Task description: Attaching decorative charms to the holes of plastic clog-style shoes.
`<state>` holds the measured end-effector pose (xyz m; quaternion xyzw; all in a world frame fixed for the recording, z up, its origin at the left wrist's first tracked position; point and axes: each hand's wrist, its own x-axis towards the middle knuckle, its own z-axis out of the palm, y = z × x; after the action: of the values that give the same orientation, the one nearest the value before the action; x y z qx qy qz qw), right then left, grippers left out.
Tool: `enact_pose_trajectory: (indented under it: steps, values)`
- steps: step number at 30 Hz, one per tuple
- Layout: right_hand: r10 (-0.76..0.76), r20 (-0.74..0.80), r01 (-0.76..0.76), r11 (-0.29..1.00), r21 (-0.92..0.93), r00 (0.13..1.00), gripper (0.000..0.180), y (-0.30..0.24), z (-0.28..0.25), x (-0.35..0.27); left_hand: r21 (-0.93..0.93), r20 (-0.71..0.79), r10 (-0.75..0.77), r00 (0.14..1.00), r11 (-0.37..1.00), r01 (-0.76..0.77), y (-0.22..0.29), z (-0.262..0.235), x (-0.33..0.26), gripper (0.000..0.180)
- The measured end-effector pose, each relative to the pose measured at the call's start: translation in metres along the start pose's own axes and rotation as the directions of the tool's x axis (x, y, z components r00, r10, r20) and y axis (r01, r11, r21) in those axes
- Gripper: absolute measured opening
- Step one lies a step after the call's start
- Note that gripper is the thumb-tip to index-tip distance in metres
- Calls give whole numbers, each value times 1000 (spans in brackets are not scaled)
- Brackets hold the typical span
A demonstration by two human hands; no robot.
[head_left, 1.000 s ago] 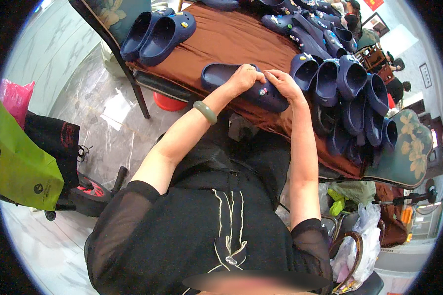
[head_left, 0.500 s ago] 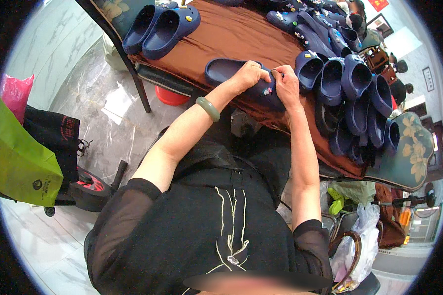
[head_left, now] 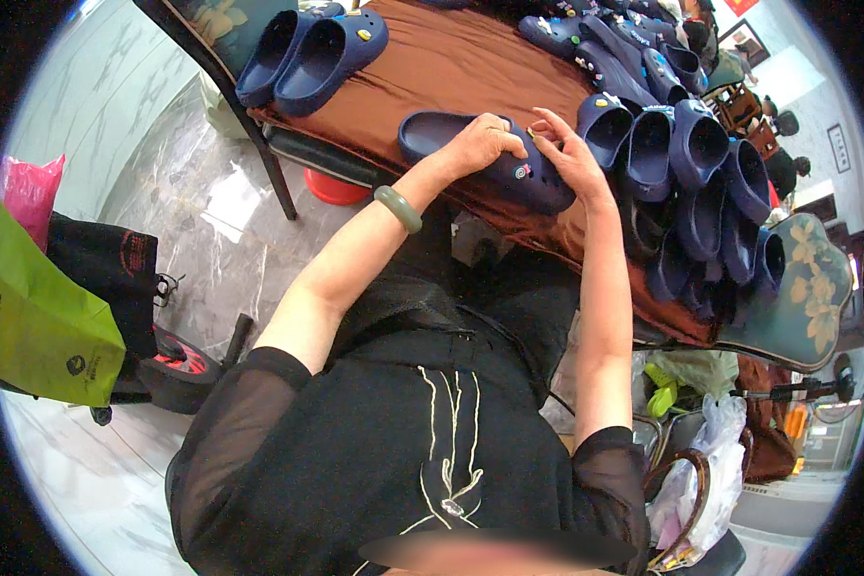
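A navy-blue foam clog [head_left: 538, 184] lies sideways at the near edge of the cloth-covered table, its heel to the left and its toe to the right. My left hand [head_left: 485, 146] is closed over the middle of it, fingers out of sight inside the opening. A small round charm [head_left: 522, 172] sits on the clog's top. Near the upper side of the toe, my right hand [head_left: 574, 165] has its fingers loosely apart. By its thumb shows a tiny yellowish piece [head_left: 531, 133], too small to name. A green bangle [head_left: 398, 208] circles my left wrist.
Several navy clogs [head_left: 699, 144] are stacked to the right on the brown cloth [head_left: 451, 58], and more lie behind them. A clog pair [head_left: 317, 62] stands far left. Floral chairs [head_left: 804, 288] flank the table. A red stool [head_left: 334, 187] is underneath; a green bag [head_left: 53, 307] stands left.
My right hand has loosened from a pinch at the clog's top, its fingers spreading and shifting slightly right. My left hand stays on the clog.
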<state>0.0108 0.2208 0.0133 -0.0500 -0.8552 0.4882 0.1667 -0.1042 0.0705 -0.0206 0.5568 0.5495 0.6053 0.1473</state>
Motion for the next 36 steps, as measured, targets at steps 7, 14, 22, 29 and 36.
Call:
enact_pose_trajectory:
  steps: [7, 14, 22, 29, 36]
  values:
    - [-42, -53, 32, 984, -177, 998, 25, 20, -14, 16, 123, 9, 37, 999, 992, -38, -4, -3, 24, 20]
    - [-63, -16, 35, 726, -687, 998, 37, 12, -78, 88, 22, -24, -255, 967, 967, 256, -14, -19, 56, 18]
    - [404, -320, -201, -310, -929, 857, 35, 60, -199, 189, -72, 201, -314, 928, 940, 334, -6, -35, 64, 20]
    - [408, -535, -371, -416, -831, 740, 47, 149, -231, 222, -29, 389, -438, 810, 873, 486, 1, -52, 51, 27]
    - [310, -559, -505, -242, -828, 769, 47, 141, -233, 227, -66, 385, -434, 815, 867, 493, -8, -51, 54, 34]
